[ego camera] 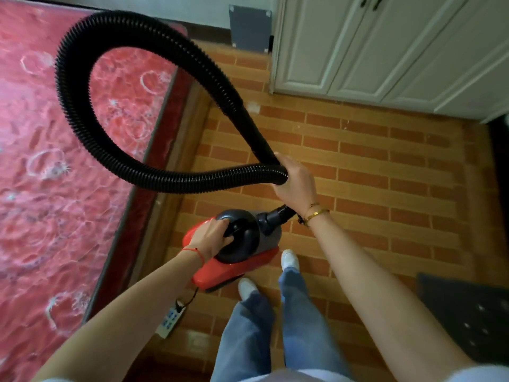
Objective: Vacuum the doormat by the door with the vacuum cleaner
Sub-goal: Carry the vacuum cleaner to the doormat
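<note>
No writing, brand, number or sign can be read anywhere in the head view. The red vacuum cleaner (234,260) carries no legible label on its body. The white power strip (169,321) on the floor shows only blue sockets, its markings too small to make out. The dark doormat (465,318) bears pale spots, not letters. The grey panel (250,26) on the wall is blank.

Ribbed black plastic hose (82,128)
</note>
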{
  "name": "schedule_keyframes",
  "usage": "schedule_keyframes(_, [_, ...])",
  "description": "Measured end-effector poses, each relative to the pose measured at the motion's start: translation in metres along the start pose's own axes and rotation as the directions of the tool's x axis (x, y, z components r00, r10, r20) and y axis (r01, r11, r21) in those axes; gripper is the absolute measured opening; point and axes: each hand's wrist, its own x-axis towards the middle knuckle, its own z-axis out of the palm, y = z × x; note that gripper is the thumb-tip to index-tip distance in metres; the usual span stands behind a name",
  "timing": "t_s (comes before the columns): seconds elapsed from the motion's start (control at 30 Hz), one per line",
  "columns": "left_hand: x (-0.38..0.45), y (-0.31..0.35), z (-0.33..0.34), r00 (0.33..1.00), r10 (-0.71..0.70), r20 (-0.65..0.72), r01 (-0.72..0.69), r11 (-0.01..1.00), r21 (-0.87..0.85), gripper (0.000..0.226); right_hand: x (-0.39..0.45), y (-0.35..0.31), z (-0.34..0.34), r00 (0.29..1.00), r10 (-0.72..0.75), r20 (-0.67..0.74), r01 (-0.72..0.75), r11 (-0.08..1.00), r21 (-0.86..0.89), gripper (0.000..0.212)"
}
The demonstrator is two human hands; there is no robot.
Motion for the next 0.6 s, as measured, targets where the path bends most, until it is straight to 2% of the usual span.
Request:
schedule_keyframes(0.33, [0.02,0.079,-0.025,0.982,0.187,0.015,-0.187,0.971,0.151,0.029,-0.039,0.042,-0.066,0.98,0.106,-0.169,-0.109,0.994,-0.01,0.041])
schedule_keyframes(0.6, [0.057,0.176,-0.033,0.95,0.306,0.055,-0.311,0.927,0.212,0.025,-0.06,0.097,-0.155,0.925,0.253,-0.283,-0.239,0.967,0.086,0.045])
